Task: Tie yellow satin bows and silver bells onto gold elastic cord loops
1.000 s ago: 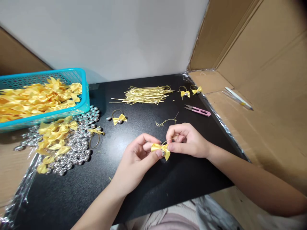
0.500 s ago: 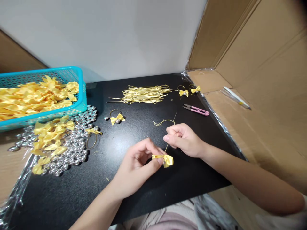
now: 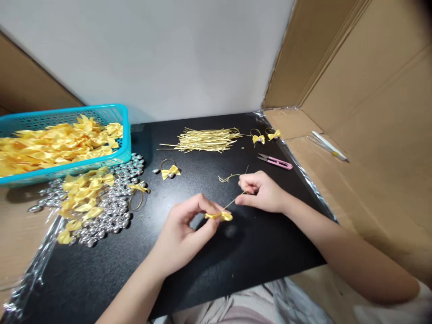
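Note:
Between the thumb and fingers of my left hand [image 3: 192, 229] is a yellow ribbon bow [image 3: 225, 216], seen nearly edge-on above the black tabletop. A thin gold cord [image 3: 232, 201] stretches from the bow up to my right hand [image 3: 259, 191], whose closed fingers pinch it. The cord is taut between the hands. Beyond my right hand lies a loose, frayed gold strand [image 3: 225, 179]. A bow with a ring and a silver bell-like bead [image 3: 170, 173] rests farther back to the left.
A blue basket [image 3: 126, 135] of yellow bows stands at the left, with silver beads [image 3: 111, 216] and loose bows [image 3: 84, 198] before it. Gold cords [image 3: 207, 140] lie at the back. Pink thread snips [image 3: 275, 162], finished bows [image 3: 258, 139] and a white-handled cutter [image 3: 329, 146] are at right.
My right hand has moved slightly up and right, and my left hand slightly left with the bow. The cord now slants more flatly, and the bow has turned edge-on. The view has shifted a little.

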Available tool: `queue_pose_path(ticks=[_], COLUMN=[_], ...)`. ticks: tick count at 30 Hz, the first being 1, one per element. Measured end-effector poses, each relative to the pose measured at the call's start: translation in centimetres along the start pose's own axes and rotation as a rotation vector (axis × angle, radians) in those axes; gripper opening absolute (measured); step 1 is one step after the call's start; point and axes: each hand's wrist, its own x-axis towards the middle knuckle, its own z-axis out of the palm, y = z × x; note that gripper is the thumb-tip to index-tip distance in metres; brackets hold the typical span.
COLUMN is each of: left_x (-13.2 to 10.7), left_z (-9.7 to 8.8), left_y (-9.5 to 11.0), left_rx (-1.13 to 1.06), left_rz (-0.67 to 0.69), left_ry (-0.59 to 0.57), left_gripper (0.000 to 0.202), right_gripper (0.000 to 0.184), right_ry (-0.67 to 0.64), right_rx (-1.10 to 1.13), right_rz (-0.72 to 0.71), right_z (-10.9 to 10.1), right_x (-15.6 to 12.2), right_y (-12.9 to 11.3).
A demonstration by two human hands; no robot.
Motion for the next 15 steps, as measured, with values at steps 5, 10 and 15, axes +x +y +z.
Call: queue_pose_path(ticks=[5,10,15], left_x=[-1.4,-3.5,-4.5], left_z=[-2.6,-3.1,-2.6], left_y=[-1.4,-3.6,-4.0], left_rx=[0.89,1.19,1.12], left_rz=[0.438,0.378,0.291], left_ry=[-0.023,-0.137,-0.09], left_gripper=[0.013,0.02,0.022], right_gripper=[0.043,0.036,0.029], right_ry=[0.075,0.168,-0.048], right_rx=[-0.436,-0.595,-0.511], right_rz=[0.007,0.032,0.207], right_z=[-3.6,-5.4,-5.9], right_x=[-0.2,-0.5,-0.7], right_y=[0.4,0.3,-0.4])
